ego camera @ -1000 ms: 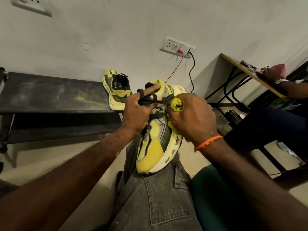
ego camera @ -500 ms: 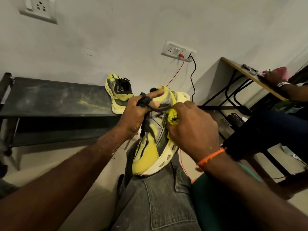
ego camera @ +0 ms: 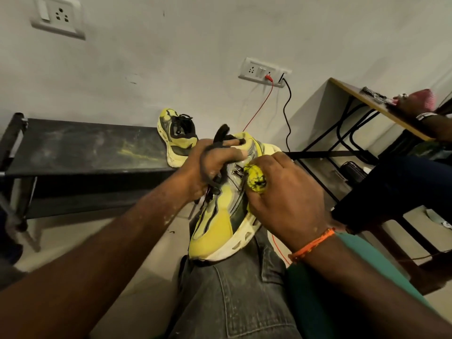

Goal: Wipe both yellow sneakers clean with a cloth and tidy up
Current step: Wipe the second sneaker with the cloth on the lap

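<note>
A yellow sneaker [ego camera: 221,221] with a white sole rests on my grey-jeaned knee, toe toward me. My left hand [ego camera: 210,162] grips its upper part, fingers curled round the black laces and tongue. My right hand [ego camera: 286,194] holds a bunched yellow cloth [ego camera: 255,179] with black marks and presses it against the sneaker's side near the logo. The second yellow sneaker [ego camera: 177,135] lies on the right end of a dark low bench [ego camera: 80,150] by the wall.
Red and black cables [ego camera: 287,104] hang from a wall socket [ego camera: 265,73] behind the shoes. Another person sits at the right, with a hand on a wooden desk [ego camera: 362,101] that has black metal legs. A second socket is at the upper left.
My left hand's fingers have curled tighter round the laces; its forefinger no longer points out. The right hand with the cloth has shifted slightly along the sneaker's side.
</note>
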